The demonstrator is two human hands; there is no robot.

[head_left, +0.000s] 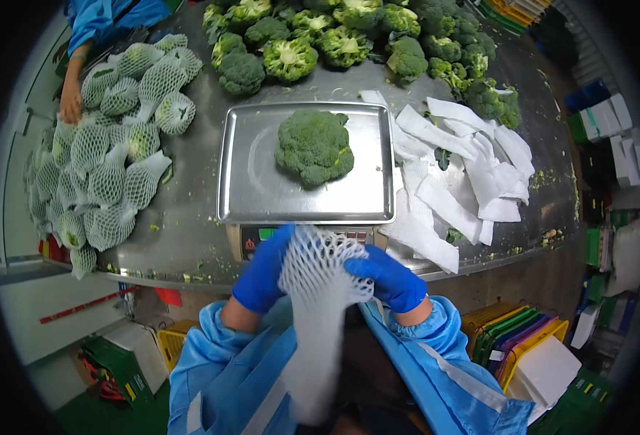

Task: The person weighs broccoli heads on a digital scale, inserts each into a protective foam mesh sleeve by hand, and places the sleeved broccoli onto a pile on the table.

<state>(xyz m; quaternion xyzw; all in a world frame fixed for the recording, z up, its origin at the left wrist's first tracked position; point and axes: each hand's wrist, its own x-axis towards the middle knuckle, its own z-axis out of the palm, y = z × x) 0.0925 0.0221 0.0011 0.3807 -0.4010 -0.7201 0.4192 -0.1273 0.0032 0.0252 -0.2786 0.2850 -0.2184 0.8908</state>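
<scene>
A white foam net sleeve (318, 279) hangs in front of me, its mesh end stretched wide at the top and its lower part drooping toward my lap. My left hand (262, 272), in a blue glove, holds its left side; the net hides some of the fingers. On the right, my right hand (392, 279), also gloved in blue, pinches the edge of the mesh. Just beyond my hands, a single broccoli head (314, 148) sits on the steel pan (244, 196) of a weighing scale, whose front panel (251, 239) is partly covered by my hands.
Flat foam sleeves (450, 206) lie piled right of the scale. Several bare broccoli heads (291, 58) are heaped at the back. On the left are net-wrapped heads (106, 174), with another person's hand (70, 105) touching them. Crates (515, 348) stand below the table's edge.
</scene>
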